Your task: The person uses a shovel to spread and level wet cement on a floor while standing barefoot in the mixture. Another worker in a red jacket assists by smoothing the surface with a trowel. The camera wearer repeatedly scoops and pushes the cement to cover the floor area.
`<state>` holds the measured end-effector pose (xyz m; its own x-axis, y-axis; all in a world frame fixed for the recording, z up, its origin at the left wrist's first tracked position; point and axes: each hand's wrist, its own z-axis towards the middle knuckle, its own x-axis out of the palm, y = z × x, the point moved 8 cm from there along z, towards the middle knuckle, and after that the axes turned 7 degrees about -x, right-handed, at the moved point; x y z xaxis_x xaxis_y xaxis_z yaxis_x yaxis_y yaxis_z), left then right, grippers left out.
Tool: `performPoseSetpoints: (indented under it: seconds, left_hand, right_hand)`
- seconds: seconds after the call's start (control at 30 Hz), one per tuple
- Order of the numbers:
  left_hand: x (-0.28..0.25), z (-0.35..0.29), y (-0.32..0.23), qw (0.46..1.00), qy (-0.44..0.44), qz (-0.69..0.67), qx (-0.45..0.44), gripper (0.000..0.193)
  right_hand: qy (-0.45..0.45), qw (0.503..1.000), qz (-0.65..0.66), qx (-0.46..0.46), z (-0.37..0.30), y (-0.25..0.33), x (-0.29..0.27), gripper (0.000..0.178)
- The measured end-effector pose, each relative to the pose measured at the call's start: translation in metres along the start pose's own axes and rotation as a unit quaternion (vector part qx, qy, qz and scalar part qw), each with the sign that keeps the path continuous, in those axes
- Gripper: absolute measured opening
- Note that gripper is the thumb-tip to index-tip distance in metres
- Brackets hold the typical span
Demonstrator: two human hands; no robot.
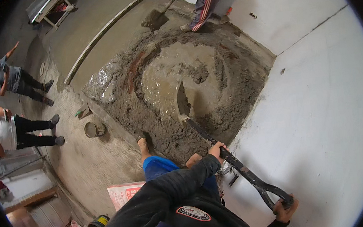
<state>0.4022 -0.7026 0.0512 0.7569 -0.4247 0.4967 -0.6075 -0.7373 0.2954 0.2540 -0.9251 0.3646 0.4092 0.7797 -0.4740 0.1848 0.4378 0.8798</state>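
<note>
Left hand [216, 149], right of the frame's centre, is closed around the black shaft of a long metal shovel [239, 165]; right hand [286, 210], lower right, is wrapped around its D-shaped handle. The blade is at mid-frame over a watery grey pool [162, 81] ringed by wet grey mortar [123, 103]; contact is unclear. At the top, a pink-topped person [207, 2] holds another shovel [155, 19].

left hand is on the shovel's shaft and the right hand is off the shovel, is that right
Not quite: the head view shows the right hand gripping the end handle of the shovel, not off it. The left hand is on the shaft.
</note>
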Motion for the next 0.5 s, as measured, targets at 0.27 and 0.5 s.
performPoseSetpoints:
  seconds: [0.27,0.5]
  left_hand:
    - [0.012,-0.044,0.036,0.997,-0.024,0.057,-0.044,0.012]
    - [-0.012,-0.075,0.015,0.998,-0.054,-0.042,0.005,0.01]
  right_hand:
    - [-0.078,0.994,0.003,0.072,-0.029,0.03,-0.036,0.042]
    - [-0.028,0.984,-0.162,-0.071,-0.024,0.043,-0.031,0.042]
